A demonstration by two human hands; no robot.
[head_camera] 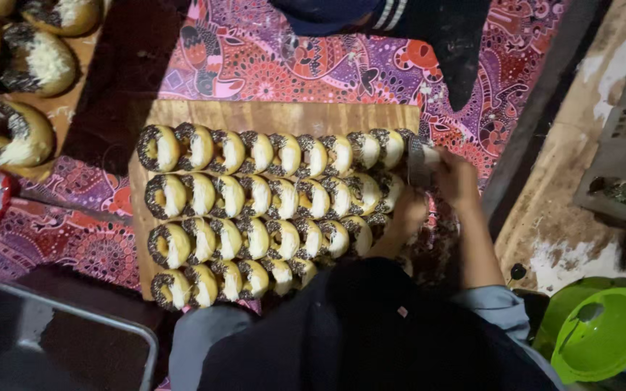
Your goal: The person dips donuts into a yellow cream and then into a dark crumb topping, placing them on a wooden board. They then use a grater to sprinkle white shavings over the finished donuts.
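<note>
I see rows of chocolate-sprinkled, cream-topped donuts [255, 210] packed on a wooden board [269, 116], over patterned cloth [255, 58]. My right hand [458, 177] pinches a donut at the right edge; left hand [407, 217] rests beside, its grip unclear.

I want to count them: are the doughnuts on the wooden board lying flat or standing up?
Standing up, tilted. The doughnuts lean on one another in four rows on the wooden board.

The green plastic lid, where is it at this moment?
In the head view the green plastic lid lies at the bottom right corner, on the floor to the right of the person's sleeve, far from the wooden board of doughnuts.
</note>
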